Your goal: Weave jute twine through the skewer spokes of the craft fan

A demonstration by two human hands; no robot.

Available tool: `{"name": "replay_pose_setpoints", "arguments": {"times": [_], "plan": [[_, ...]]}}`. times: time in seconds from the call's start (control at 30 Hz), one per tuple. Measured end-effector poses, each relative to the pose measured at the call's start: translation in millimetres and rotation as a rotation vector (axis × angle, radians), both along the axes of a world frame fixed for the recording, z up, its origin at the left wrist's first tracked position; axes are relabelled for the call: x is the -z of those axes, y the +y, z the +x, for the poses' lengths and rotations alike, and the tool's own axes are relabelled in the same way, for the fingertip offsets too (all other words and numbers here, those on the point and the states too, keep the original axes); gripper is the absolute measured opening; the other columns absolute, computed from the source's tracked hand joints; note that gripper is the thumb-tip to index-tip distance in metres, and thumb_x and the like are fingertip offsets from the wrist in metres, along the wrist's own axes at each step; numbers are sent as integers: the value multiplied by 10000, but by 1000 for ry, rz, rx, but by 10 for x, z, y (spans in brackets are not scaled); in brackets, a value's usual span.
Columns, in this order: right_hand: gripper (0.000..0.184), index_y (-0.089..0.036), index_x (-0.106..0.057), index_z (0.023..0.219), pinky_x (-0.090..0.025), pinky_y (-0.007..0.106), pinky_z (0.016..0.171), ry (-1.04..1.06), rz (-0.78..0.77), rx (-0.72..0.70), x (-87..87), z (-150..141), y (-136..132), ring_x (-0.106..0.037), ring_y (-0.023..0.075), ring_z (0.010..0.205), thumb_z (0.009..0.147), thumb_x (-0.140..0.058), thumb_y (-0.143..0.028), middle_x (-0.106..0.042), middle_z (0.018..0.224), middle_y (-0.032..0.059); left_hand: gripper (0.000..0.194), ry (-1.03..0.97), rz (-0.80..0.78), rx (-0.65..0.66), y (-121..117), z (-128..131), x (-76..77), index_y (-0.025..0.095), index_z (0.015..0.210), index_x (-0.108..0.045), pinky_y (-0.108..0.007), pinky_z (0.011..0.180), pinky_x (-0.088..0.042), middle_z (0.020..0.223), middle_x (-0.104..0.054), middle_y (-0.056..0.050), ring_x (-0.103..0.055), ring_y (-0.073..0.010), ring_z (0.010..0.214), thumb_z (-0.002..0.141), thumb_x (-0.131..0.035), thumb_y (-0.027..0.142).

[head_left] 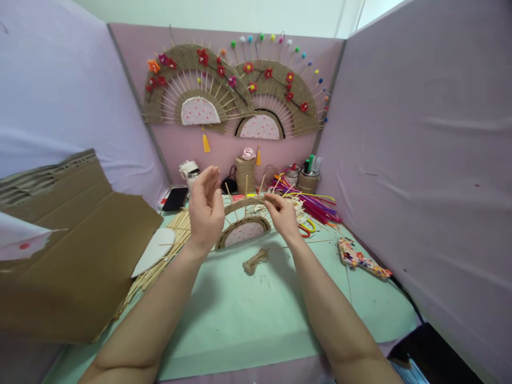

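Observation:
A small half-round fan frame (pixel 245 233) stands on the table in front of me. It has a pink-spotted white centre, twine-wrapped arcs and thin wooden sticks fanning outward. My right hand (pixel 282 214) pinches the right part of its outer arc. My left hand (pixel 206 208) is raised at the fan's left side, fingers stretched upward and thumb apart, with nothing seen in it. Whether that palm touches the arc, I cannot tell. A small bundle of twine (pixel 255 261) lies on the table just in front of the fan.
Cardboard (pixel 80 250), a white half-round piece (pixel 154 250) and wooden sticks (pixel 140 282) lie left. Behind are a phone (pixel 176 198), twine spool (pixel 245 175) and pipe cleaners (pixel 318 205). Scissors (pixel 307 228) and a corded glue gun (pixel 360 259) lie right. Decorated fans (pixel 192 58) hang on the back panel.

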State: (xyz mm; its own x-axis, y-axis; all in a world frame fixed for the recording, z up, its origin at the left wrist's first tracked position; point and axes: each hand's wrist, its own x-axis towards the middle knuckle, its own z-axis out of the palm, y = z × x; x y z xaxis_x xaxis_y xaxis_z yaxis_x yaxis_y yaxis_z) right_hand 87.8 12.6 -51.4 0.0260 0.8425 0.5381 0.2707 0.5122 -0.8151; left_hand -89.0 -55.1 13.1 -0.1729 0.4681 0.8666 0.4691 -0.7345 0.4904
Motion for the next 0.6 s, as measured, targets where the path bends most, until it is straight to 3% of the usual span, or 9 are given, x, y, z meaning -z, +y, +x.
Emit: {"name": "replay_pose_setpoints", "arguments": {"times": [0.13,0.23,0.33,0.43,0.53,0.6], "plan": [[309,-168,-709,1024,-428,285,668,34,9,3,38,5,-18,-516,149,643,832,-545,-347,-669,784,30,339,140,64,-106,-115,129,84,239,1233,-476,-318,816,-541,1201,-547,-87,-601,-169,997,900,-472,181],[297,-170,-713,1005,-452,299,705,46,21,11,32,-8,-43,-568,165,694,846,-537,-348,-699,843,49,465,277,-91,-73,-119,254,206,213,1333,-395,-296,740,-547,1306,-501,-134,-619,-136,852,880,-488,172],[284,-182,-708,1008,-465,302,730,44,25,10,26,-25,-65,-603,176,744,860,-527,-343,-710,888,56,612,310,-300,-47,-62,324,304,223,1443,-246,-309,738,-553,1442,-389,-181,-641,-114,765,880,-480,179],[281,-196,-698,1018,-473,300,733,37,6,10,35,-39,-80,-623,185,778,874,-515,-353,-714,910,54,666,318,-394,-67,1,337,375,247,1474,-195,-348,767,-554,1479,-351,-190,-655,-128,752,877,-483,183],[280,-197,-680,1037,-480,303,750,38,4,15,65,-58,-88,-629,186,804,891,-498,-354,-710,933,58,690,300,-372,-70,44,349,503,268,1489,-166,-335,736,-561,1510,-287,-198,-647,-121,747,881,-481,178],[278,-195,-664,1059,-485,307,769,35,19,19,98,-76,-87,-630,185,824,902,-488,-340,-704,963,66,714,272,-276,-42,70,362,662,275,1496,-128,-315,724,-565,1529,-221,-209,-646,-118,778,883,-475,155]]}}
